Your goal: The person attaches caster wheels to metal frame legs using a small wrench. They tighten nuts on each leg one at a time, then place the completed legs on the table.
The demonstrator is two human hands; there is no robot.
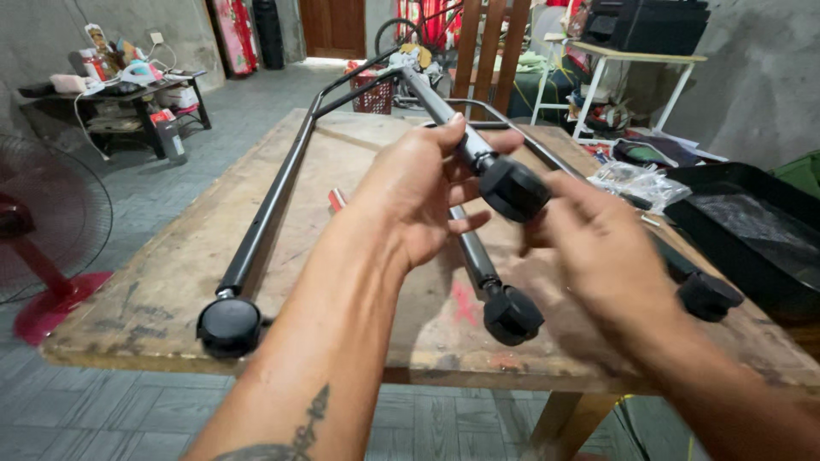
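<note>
1. Head view looks down on a worn wooden tabletop that carries a black metal tube frame with caster wheels at its ends.
2. The left hand holds the raised grey tube of the frame, fingers curled round it from beneath and thumb on top, just above the caster.
3. The raised caster wheel, black and blocky, sits at the end of that tube, lifted clear of the tabletop.
4. The right hand is blurred; its fingers reach to the caster wheel and seem to touch its right side, but whether they grip it I cannot tell.
5. A second caster rests on the tabletop directly below the raised caster wheel, on the end of a lower tube.
6. A third caster hangs at the tabletop's near edge, well to the left of the raised caster wheel.
7. A fourth caster lies to the right of the raised caster wheel, beyond the right hand.
8. A clear plastic bag lies on the tabletop to the right of the raised caster wheel, beside a black tray.
9. A red standing fan stands on the floor, far left of the raised caster wheel.
</note>
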